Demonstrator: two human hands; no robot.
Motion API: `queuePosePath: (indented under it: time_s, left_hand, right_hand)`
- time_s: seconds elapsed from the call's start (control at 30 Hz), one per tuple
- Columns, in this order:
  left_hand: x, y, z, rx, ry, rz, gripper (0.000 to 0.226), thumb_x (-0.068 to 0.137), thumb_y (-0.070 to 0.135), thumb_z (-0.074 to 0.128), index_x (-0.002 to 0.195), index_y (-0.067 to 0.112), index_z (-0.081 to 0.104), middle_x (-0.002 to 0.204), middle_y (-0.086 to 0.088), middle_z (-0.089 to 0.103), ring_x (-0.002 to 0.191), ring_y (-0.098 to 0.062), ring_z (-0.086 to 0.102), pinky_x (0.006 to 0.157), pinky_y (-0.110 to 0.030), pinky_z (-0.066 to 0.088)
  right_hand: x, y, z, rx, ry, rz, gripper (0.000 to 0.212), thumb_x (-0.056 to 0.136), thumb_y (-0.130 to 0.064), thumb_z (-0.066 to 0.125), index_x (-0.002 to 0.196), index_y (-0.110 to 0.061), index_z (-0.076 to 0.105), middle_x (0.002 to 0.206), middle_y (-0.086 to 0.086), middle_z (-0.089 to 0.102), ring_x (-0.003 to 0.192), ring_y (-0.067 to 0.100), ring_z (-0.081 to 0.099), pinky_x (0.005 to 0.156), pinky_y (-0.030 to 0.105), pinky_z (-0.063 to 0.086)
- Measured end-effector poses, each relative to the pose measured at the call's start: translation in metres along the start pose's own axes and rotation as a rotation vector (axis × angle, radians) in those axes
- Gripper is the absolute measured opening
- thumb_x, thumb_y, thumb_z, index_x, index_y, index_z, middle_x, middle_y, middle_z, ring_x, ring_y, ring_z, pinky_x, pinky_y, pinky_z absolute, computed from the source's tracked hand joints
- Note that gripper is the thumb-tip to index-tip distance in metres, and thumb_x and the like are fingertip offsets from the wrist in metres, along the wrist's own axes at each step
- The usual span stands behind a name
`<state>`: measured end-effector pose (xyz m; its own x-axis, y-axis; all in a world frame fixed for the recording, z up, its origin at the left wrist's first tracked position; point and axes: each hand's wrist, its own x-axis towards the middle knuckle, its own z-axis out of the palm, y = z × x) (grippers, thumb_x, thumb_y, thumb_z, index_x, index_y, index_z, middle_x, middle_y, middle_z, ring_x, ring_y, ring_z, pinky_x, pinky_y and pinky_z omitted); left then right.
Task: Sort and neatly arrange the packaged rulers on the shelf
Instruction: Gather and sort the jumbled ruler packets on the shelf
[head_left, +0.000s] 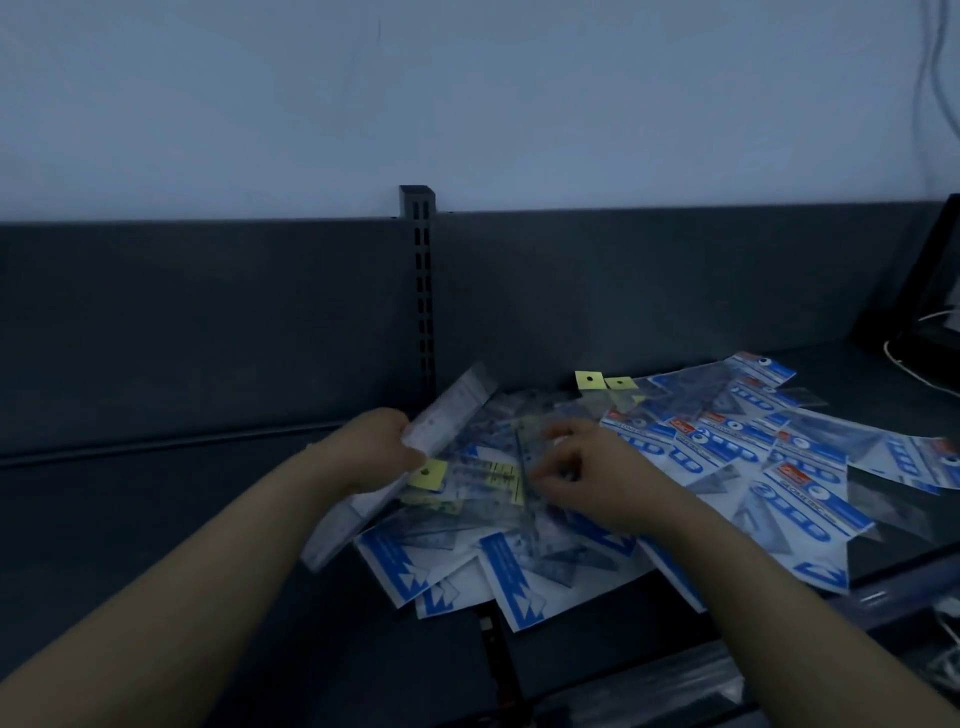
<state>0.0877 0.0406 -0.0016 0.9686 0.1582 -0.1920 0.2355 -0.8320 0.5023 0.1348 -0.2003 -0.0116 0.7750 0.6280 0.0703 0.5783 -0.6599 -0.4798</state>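
Left hand (382, 447) grips a long clear ruler pack (395, 467), tilted up. Right hand (587, 473) fingers pinch a pack in the pile (675, 467). The shelf (156, 519) is bare on the left.

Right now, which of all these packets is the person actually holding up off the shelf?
The long pale packet gripped in the left hand, tilted up toward the back panel. The blue-and-white packets lie flat in the pile.
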Motion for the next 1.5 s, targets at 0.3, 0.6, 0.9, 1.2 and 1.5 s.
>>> queuePosePath:
  time_s: [0.3,0.6,0.9,1.2,1.5]
  left_hand:
    - [-0.013,-0.005,0.003,-0.181,0.109,-0.066,0.011,0.097,0.021,0.048,0.093,0.012,0.053,0.095,-0.001,0.053,0.082,-0.013,0.049,0.056,-0.018,0.033]
    - [-0.032,-0.026,-0.01,-0.348,0.188,-0.114,0.028,0.096,0.02,0.052,0.118,0.003,0.055,0.114,-0.011,0.059,0.103,-0.026,0.058,0.08,-0.031,0.046]
    - [-0.042,-0.043,-0.02,-0.521,0.149,-0.113,0.015,0.096,0.013,0.05,0.106,0.004,0.054,0.101,-0.019,0.068,0.078,-0.023,0.068,0.064,-0.032,0.057]
    - [-0.037,-0.042,-0.036,-0.647,0.029,-0.078,0.021,0.096,0.011,0.051,0.115,0.002,0.052,0.106,-0.021,0.065,0.076,-0.023,0.068,0.052,-0.025,0.055]
    - [-0.041,-0.053,-0.052,-0.813,-0.016,-0.085,0.01,0.099,0.009,0.046,0.107,0.005,0.05,0.102,-0.019,0.063,0.075,-0.027,0.065,0.06,-0.036,0.059]
  right_hand:
    - [0.01,-0.02,-0.006,-0.04,-0.196,0.16,0.096,0.069,-0.036,0.083,0.147,-0.03,0.027,0.147,0.0,0.037,0.125,0.019,0.044,0.089,0.022,0.034]
    - [0.026,-0.022,-0.006,0.006,-0.212,0.2,0.097,0.065,-0.028,0.086,0.144,-0.029,0.029,0.139,0.001,0.044,0.119,0.019,0.046,0.09,0.025,0.038]
    - [0.04,-0.027,-0.011,-0.066,-0.153,0.303,0.126,0.063,-0.025,0.087,0.151,-0.026,-0.002,0.148,0.008,0.038,0.127,0.028,0.045,0.1,0.036,0.042]
    - [0.041,-0.029,-0.019,0.007,-0.213,0.383,0.018,0.069,-0.024,0.082,0.073,-0.02,0.065,0.083,-0.001,0.068,0.087,0.021,0.064,0.08,0.032,0.051]
    - [0.046,-0.053,-0.022,0.395,-0.081,0.384,0.029,0.077,-0.025,0.077,0.103,-0.013,0.071,0.105,0.004,0.072,0.099,0.02,0.067,0.096,0.038,0.05]
